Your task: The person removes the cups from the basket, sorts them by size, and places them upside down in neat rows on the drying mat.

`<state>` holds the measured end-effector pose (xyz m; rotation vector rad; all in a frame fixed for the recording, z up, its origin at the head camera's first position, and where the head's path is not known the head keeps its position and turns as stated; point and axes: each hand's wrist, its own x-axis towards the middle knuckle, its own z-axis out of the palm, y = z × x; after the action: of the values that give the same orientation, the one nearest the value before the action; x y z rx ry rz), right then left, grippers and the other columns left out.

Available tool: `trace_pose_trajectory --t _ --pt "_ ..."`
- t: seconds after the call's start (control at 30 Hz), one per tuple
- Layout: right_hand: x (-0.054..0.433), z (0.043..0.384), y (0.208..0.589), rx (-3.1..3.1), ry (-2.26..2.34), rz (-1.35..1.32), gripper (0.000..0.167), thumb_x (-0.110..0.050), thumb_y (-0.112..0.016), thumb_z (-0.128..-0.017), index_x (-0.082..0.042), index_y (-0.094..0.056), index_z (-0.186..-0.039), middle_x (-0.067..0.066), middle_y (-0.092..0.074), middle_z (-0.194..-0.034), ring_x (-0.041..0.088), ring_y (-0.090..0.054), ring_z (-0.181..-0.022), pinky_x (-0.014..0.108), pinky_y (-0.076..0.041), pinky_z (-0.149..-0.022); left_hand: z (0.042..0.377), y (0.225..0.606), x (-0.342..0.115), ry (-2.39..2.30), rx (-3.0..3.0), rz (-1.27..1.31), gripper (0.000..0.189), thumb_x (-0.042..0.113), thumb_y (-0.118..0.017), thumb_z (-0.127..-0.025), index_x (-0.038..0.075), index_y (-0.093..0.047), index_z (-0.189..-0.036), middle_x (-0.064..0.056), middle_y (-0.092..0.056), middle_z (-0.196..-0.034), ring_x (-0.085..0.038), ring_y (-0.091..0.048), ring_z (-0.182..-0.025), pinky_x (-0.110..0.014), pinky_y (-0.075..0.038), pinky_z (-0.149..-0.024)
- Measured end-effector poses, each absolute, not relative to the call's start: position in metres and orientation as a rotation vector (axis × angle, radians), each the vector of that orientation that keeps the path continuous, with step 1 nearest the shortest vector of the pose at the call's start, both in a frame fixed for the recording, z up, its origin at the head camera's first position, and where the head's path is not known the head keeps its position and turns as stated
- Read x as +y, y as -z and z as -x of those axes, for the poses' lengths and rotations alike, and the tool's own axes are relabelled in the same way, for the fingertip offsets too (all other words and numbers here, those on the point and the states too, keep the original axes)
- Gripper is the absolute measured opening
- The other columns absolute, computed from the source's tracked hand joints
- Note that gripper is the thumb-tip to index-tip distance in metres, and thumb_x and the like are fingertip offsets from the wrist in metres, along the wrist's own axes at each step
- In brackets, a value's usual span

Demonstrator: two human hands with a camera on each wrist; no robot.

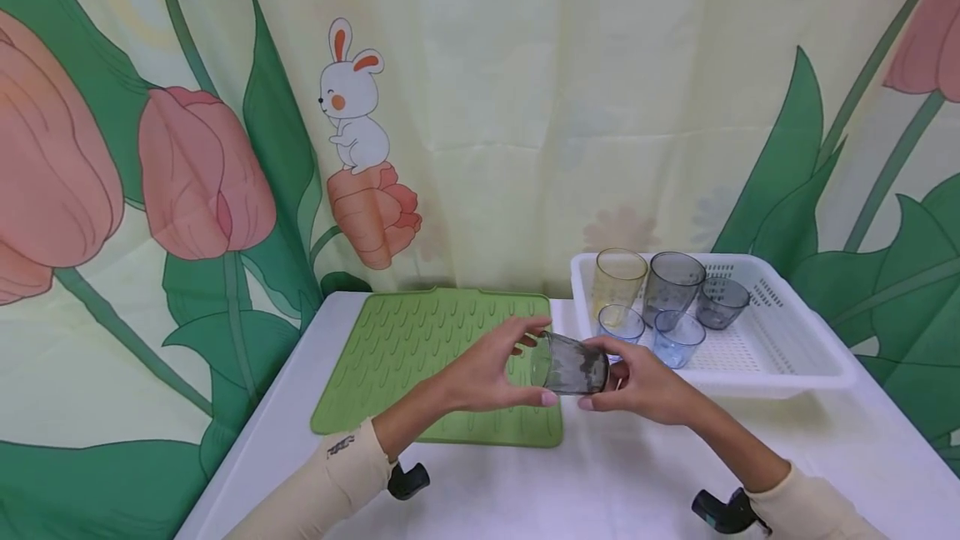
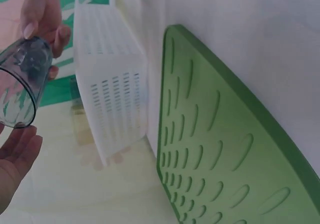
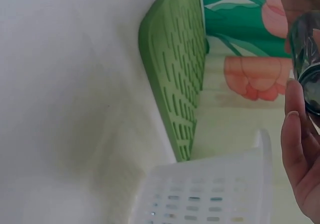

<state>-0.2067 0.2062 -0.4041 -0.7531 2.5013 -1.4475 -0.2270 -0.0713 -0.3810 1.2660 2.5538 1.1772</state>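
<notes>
We see a pale curtain [image 1: 487, 65] hanging behind a white counter [image 1: 480, 494]. On the curtain we spot printed pink tulips [image 1: 202, 182], green leaves [image 1: 273, 107] and a white rabbit [image 1: 354, 107].

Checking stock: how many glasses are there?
6: a smoky glass in the right hand; in the white basket, tall yellow glass, tall grey glass, short grey glass, two bluish glasses in front.

No readable text here! At seven o'clock, the left sleeve's [image 1: 352, 473] dark mark [image 1: 341, 446] is too small to read.
</notes>
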Motion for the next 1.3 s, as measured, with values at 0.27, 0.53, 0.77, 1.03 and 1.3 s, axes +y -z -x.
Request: trace_pose_trajectory --t 0.27,0.53,0.77,1.03,1.3 --pt "0.208 0.211 0.396 2.536 1.455 0.801 0.066 -0.019 -0.086 -0.079 -0.006 -0.052 -0.135 0.001 -0.065 -0.071 0.009 -0.06 -0.06 0.027 -0.051 -0.056 0.228 0.386 -0.074 -1.186 2.548 -1.214 0.079 0.039 -0.081 -0.084 0.013 -0.042 -0.147 -0.002 -0.054 -0.138 -0.017 -0.058 -0.121 -0.027 -0.049 -0.102" --pt "0.199 0.212 0.39 2.463 1.541 0.775 0.065 -0.015 -0.084 -0.081 -0.003 -0.051 -0.136 0.008 -0.069 -0.081 0.011 -0.062 -0.063 0.029 -0.053 -0.057 0.23 0.397 -0.076 -1.167 2.523 -1.154 0.073 0.038 -0.082 -0.084 0.012 -0.047 -0.143 -0.001 -0.059 -0.132 -0.014 -0.059 -0.118 -0.03 -0.052 -0.1" --pt "0.189 0.214 0.393 2.425 1.613 0.778 0.06 -0.012 -0.083 -0.081 -0.005 -0.054 -0.134 0.007 -0.069 -0.082 0.011 -0.064 -0.063 0.029 -0.053 -0.056 0.229 0.405 -0.079 -1.171 2.504 -1.113 0.07 0.037 -0.081 -0.085 0.011 -0.049 -0.142 0.0 -0.059 -0.131 -0.012 -0.06 -0.117 -0.028 -0.052 -0.099" --pt "0.175 0.215 0.396 2.373 1.669 0.799 0.057 -0.011 -0.081 -0.082 -0.004 -0.055 -0.133 0.0 -0.071 -0.081 0.008 -0.062 -0.06 0.028 -0.052 -0.057 0.228 0.417 -0.089 -1.162 2.452 -1.083 0.072 0.043 -0.076 -0.088 0.015 -0.045 -0.147 0.0 -0.056 -0.139 -0.013 -0.058 -0.12 -0.033 -0.051 -0.101" --pt "0.17 0.219 0.397 2.395 1.698 0.68 0.064 -0.013 -0.081 -0.082 0.0 -0.05 -0.137 -0.001 -0.064 -0.065 0.005 -0.056 -0.057 0.024 -0.045 -0.055 0.229 0.434 -0.123 -1.154 2.589 -0.923 0.072 0.047 -0.071 -0.091 0.014 -0.043 -0.15 -0.006 -0.057 -0.139 -0.023 -0.06 -0.122 -0.039 -0.051 -0.1"
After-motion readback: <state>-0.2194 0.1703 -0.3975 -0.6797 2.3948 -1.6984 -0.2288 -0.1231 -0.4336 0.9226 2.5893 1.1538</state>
